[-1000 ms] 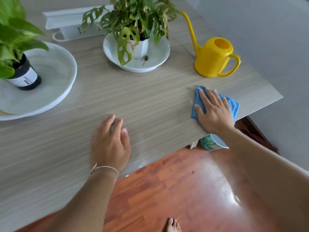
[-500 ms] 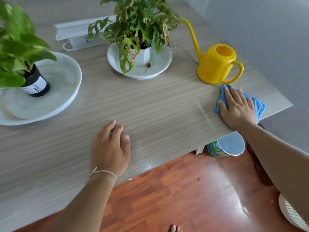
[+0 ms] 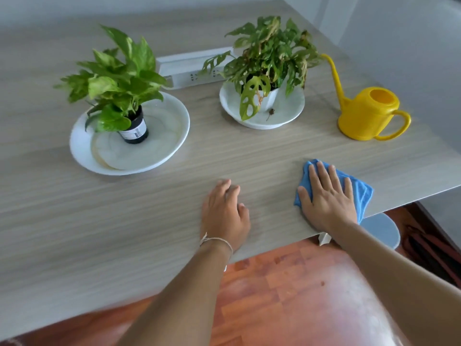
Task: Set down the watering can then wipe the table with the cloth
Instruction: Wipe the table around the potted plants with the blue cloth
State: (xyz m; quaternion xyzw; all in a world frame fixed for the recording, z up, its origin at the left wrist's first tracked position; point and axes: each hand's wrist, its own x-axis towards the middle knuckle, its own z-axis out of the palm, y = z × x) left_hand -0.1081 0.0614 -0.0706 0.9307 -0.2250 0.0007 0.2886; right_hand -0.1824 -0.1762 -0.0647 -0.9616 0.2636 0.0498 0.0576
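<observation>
Right hand (image 3: pixel 326 201) flat, fingers straight, on blue cloth (image 3: pixel 359 191) at worktop (image 3: pixel 149 208) edge; left hand (image 3: pixel 224 213) relaxed, empty; watering can (image 3: pixel 366 116) upright.

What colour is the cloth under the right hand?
Blue. The cloth shows best in the head view, pressed flat on the table by the right hand.
</observation>
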